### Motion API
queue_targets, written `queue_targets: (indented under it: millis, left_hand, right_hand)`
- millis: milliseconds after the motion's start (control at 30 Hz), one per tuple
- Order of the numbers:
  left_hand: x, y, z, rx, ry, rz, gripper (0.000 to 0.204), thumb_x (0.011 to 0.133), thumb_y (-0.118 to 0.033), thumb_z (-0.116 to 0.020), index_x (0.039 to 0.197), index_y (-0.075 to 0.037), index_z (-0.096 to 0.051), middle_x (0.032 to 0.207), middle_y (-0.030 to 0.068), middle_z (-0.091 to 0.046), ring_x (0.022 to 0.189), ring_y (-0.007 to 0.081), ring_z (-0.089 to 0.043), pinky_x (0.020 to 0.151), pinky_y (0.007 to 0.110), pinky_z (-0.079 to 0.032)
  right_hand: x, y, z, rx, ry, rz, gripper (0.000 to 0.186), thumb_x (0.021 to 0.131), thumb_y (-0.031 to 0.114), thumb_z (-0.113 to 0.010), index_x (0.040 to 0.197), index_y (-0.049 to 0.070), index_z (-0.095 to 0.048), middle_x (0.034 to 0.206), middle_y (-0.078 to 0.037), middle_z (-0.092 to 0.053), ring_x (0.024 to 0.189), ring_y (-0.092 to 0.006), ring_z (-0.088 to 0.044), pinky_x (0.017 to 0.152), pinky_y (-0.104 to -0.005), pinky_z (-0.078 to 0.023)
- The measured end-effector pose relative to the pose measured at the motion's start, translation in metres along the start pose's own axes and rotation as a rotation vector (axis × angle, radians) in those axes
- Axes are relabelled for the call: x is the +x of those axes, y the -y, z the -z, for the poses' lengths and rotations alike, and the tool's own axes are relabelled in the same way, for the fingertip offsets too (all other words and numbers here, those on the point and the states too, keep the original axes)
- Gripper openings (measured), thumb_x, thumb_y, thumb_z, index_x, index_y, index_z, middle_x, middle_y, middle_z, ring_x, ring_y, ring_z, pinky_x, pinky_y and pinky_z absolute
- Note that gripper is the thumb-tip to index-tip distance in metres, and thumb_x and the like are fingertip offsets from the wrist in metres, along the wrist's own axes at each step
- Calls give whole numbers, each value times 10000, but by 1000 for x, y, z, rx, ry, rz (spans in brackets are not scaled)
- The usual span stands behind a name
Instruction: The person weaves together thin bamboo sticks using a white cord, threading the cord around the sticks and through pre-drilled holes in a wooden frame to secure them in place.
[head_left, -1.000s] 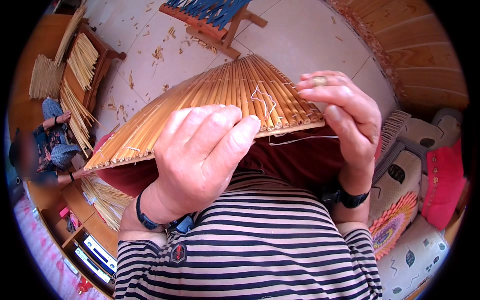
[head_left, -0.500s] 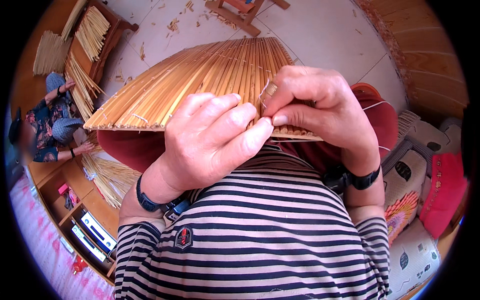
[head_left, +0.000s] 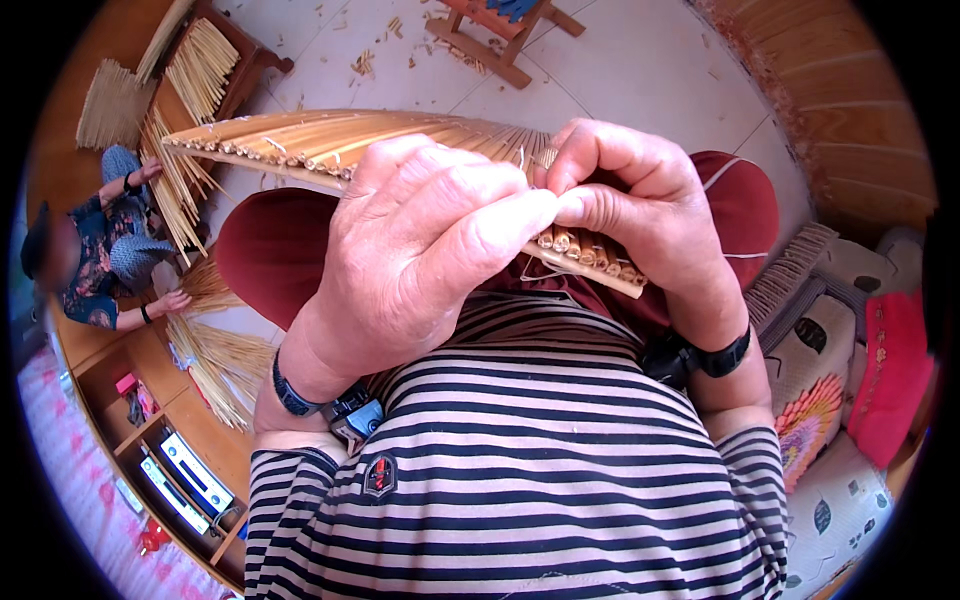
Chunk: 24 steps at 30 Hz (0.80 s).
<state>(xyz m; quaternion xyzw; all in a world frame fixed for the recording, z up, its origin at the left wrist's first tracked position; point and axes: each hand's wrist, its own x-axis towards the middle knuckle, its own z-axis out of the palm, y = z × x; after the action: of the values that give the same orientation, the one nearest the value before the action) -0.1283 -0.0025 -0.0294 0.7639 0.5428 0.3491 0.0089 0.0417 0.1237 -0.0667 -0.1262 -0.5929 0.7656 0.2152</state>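
Across my lap lies a mat of yellow-brown stalks (head_left: 290, 135), joined by lines of white stitching, its near edge tilted to show the cut stalk ends. My left hand (head_left: 415, 245) is closed over that edge, fingers curled, thumb reaching right. Against its thumb tip, my right hand (head_left: 645, 210) pinches with thumb and forefinger. Whatever lies in that pinch is too small to make out. A short white thread (head_left: 522, 157) rises beside the fingertips, near a ribbed metal band (head_left: 546, 160) on a right finger. Thin pale string (head_left: 545, 270) hangs under the edge.
Left, another person (head_left: 100, 240) handles loose stalks (head_left: 175, 180), with more bundles (head_left: 215, 375) nearby. A wooden stool (head_left: 500, 45) stands ahead on the tiled floor among stalk scraps. Cushions and a sofa (head_left: 835, 500) are at right, a wooden cabinet (head_left: 175, 420) at lower left.
The mat's near edge has tipped up, so more stalk ends show. My right hand has come closer to my left, and both sit slightly higher. The view has shifted a little.
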Motion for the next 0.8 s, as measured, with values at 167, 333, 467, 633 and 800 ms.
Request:
queue_targets:
  millis: [167,333,467,633,800]
  left_hand:
    - [2,0,8,-30,25,-36,207,796,-113,-708,998,-69,-687,954,75,-687,876,244,-660,813,379,-487]
    - [15,8,6,-67,31,-113,193,807,-121,-700,993,-74,-686,937,62,-683,858,234,-658,850,382,-463]
    - [23,5,6,-74,63,-79,176,810,-118,-691,981,-73,-694,919,61,-676,834,229,-641,872,378,-449]
    - [31,10,16,-137,129,-97,144,796,-112,-693,927,-53,-698,875,58,-665,819,225,-627,845,369,-439]
    - [40,20,14,-89,165,-141,133,783,-80,-689,908,-37,-677,874,69,-665,838,226,-634,827,351,-435]
  right_hand:
    - [-7,5,-8,62,-67,-15,86,907,73,-704,889,5,-654,797,28,-629,741,-30,-565,649,-194,-479]
    - [-13,9,-6,120,-124,-50,70,910,69,-703,921,9,-670,856,-1,-671,775,-43,-599,679,-191,-497]
    - [-15,1,0,225,-118,27,77,906,71,-705,930,4,-677,895,-28,-696,807,-60,-633,708,-204,-524]
    - [-7,7,-6,195,-152,-18,67,895,59,-704,899,0,-674,825,-9,-677,746,-52,-607,663,-207,-500]
    - [5,8,-4,7,-279,102,58,868,49,-704,840,8,-674,749,20,-639,702,-41,-570,628,-214,-469]
